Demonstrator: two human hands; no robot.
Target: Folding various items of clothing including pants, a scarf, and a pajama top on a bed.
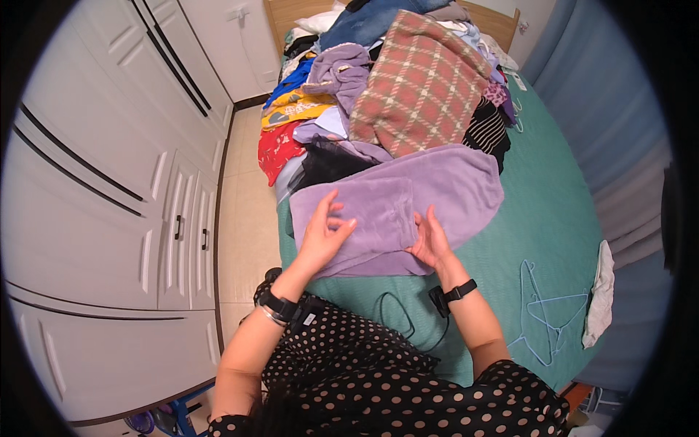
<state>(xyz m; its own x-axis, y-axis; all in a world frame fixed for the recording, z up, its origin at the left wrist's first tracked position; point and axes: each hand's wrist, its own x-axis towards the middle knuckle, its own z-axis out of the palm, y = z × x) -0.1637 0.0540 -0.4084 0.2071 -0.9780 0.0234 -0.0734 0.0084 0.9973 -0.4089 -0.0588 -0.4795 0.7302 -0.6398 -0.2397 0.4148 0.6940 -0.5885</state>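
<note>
A light purple fleece garment (364,211) lies partly folded across the near part of the bed, its rounded end pointing to the far right. Over its left half is my left hand (322,237), fingers apart and slightly curled, holding nothing. My right hand (431,240) is at the garment's near right part, beside a seam or fold line. Its fingers are spread and hold nothing; whether the fingertips touch the fleece I cannot tell.
Behind the garment rises a heap with a red plaid blanket (422,84), a purple robe (342,73), a yellow garment (298,105) and a red one (279,153). Blue wire hangers (542,313) and a whitish cloth (599,295) lie right on the green sheet (473,284). White wardrobes (109,218) stand left.
</note>
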